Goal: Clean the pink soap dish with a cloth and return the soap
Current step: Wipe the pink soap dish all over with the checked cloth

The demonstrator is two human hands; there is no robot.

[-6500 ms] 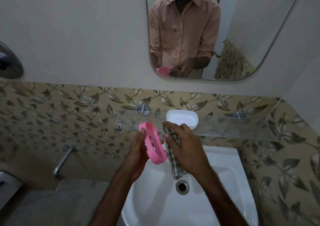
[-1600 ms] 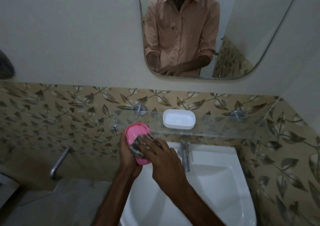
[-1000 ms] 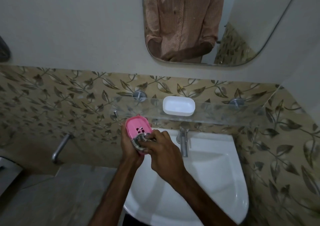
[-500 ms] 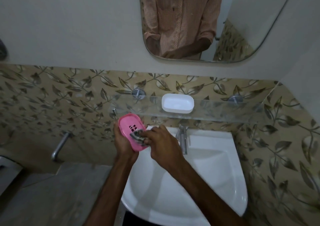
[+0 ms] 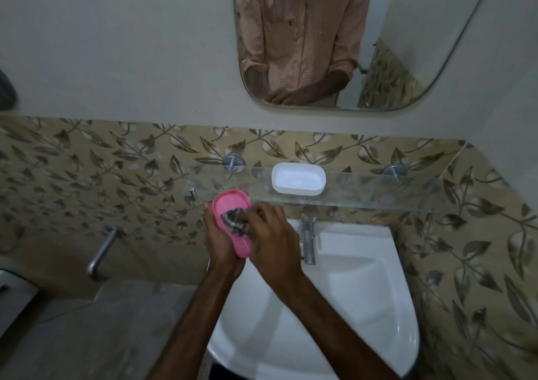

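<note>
Gripping one pink soap dish (image 5: 230, 205), the left hand (image 5: 219, 244) curls round its underside and left edge and holds it tilted, hollow side facing up and right. One striped cloth (image 5: 233, 222) lies bunched in that hollow, pinched in the curled fingers of the right hand (image 5: 272, 241), which presses it against the dish's inside; nothing else shows in the dish. Both hands meet above the left rim of the one white basin (image 5: 352, 292). Just up and right of the grip runs one glass shelf (image 5: 378, 192) on two round metal mounts (image 5: 231, 163), bearing one white oval tray (image 5: 298, 179); what lies in it cannot be made out. Two spouts show: the basin tap (image 5: 308, 241) just right of the right hand, and a wall spout (image 5: 102, 251) well to the left. One mirror (image 5: 413, 45) hangs above.
</note>
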